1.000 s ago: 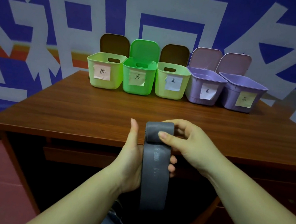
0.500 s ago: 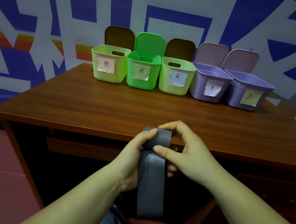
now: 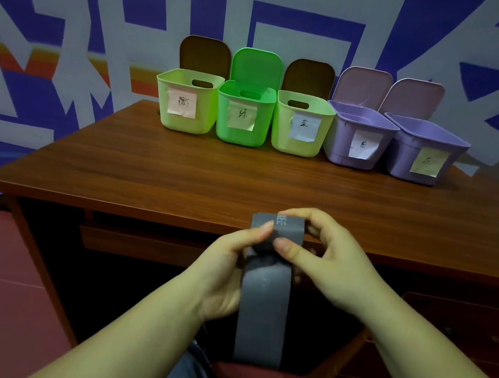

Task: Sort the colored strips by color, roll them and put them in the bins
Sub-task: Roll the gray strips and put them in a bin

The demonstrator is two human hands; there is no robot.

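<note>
A grey strip [image 3: 262, 313] hangs in front of the table's near edge, its top end rolled into a small coil. My left hand [image 3: 226, 269] grips the strip from the left, thumb pressed on the coil. My right hand [image 3: 324, 264] pinches the coil from the right, fingers curled over its top. Several open bins stand in a row at the table's far edge: a pale green bin [image 3: 186, 101], a bright green bin [image 3: 244, 117], a second pale green bin [image 3: 301, 125], a purple bin [image 3: 358, 137] and a second purple bin [image 3: 423, 153], each with a paper label.
The wooden table [image 3: 211, 176] stretches between my hands and the bins. A drawer sits under its top. A blue and white patterned wall stands behind the bins. My knees show at the bottom of the view.
The coil at the strip's top has grown tighter as both hands rolled it. My left thumb moved from upright beside the strip onto the coil. The loose hanging part is shorter.
</note>
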